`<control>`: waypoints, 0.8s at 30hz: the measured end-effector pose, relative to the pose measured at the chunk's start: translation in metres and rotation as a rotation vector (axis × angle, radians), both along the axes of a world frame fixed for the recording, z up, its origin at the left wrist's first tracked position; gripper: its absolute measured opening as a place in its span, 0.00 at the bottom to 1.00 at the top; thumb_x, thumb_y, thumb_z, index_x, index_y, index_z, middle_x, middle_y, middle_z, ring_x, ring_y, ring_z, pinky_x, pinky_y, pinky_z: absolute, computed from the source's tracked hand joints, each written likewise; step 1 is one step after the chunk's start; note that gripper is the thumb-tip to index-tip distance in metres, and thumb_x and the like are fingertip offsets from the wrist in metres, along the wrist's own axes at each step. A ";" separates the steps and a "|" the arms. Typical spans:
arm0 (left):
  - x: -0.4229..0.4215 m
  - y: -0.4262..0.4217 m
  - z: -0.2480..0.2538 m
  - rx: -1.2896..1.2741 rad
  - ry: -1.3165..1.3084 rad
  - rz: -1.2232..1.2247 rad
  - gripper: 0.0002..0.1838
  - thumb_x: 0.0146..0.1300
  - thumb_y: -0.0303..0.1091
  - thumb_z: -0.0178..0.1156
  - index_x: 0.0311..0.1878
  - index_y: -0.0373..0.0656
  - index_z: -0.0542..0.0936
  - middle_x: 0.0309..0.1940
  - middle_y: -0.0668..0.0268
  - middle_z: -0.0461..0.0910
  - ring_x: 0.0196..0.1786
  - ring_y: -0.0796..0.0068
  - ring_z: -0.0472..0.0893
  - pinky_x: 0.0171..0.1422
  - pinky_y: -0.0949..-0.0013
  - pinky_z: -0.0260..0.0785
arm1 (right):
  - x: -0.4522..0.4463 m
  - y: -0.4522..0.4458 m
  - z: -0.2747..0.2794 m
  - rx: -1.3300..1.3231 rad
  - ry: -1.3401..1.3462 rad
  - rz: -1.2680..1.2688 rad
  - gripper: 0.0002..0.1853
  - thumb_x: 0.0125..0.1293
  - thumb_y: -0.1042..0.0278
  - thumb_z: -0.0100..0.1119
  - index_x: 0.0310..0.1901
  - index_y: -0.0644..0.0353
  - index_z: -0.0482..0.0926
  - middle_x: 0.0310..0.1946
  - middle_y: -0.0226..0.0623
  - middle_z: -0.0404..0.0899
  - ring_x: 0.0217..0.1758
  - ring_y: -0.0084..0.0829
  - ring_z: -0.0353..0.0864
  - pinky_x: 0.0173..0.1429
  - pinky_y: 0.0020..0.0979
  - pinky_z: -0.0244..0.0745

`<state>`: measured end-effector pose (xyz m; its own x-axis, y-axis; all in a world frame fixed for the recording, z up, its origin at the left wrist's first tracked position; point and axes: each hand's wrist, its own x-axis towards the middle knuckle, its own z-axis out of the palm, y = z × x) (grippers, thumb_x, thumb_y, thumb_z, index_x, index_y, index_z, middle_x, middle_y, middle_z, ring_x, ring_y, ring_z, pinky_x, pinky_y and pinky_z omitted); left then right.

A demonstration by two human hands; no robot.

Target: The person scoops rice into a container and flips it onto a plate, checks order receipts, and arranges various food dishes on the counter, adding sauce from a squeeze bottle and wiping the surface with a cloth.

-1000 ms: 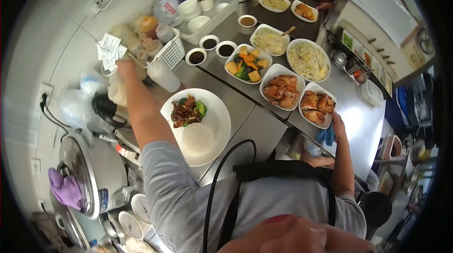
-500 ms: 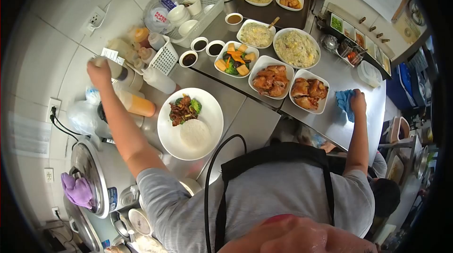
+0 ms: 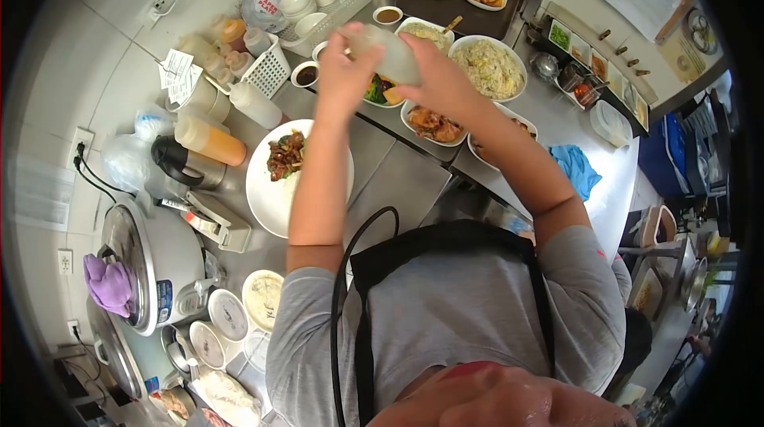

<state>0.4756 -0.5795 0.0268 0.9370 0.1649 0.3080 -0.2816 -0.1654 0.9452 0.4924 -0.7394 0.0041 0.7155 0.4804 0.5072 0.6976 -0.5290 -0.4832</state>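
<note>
In front of me, above the dishes, I hold a whitish translucent bottle (image 3: 391, 54), blurred and tilted. My left hand (image 3: 350, 65) closes round its left end. My right hand (image 3: 442, 77) is on its right end, fingers round the side. Below my left forearm, a white plate (image 3: 259, 208) holds browned meat (image 3: 285, 158) and rice, partly hidden by the arm. Beneath the bottle, a dish of vegetables (image 3: 380, 94) is mostly covered. Bowls of glazed chicken (image 3: 434, 123) and fried rice (image 3: 489, 69) lie near my right hand. A crumpled blue cloth (image 3: 576, 171) rests on the steel table.
On the left stand an orange squeeze bottle (image 3: 211, 139), a white squeeze bottle (image 3: 255, 105), a thermal jug (image 3: 187, 163) and a rice cooker (image 3: 163, 260). A white basket (image 3: 267, 69) holds bottles. Small sauce cups (image 3: 305, 74) sit behind the plate. Another person stands beyond the tray (image 3: 446, 17).
My left hand has brought the bottle from the left wall side to the middle. My right hand has let go of the blue cloth and come across to the bottle.
</note>
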 end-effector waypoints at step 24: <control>-0.006 -0.012 -0.266 -0.023 0.126 0.176 0.12 0.52 0.24 0.50 0.41 0.36 0.68 0.32 0.62 0.68 0.29 0.76 0.70 0.35 0.74 0.65 | 0.005 -0.108 -0.033 -1.085 -0.184 -0.221 0.18 0.48 0.68 0.52 0.44 0.44 0.71 0.35 0.28 0.72 0.42 0.29 0.69 0.45 0.31 0.59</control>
<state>0.4695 -0.5912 -0.2390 0.9240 0.3350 0.1842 -0.1293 -0.1795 0.9752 0.4975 -0.8471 -0.0288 0.7972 0.6038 0.0040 0.5495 -0.7283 0.4095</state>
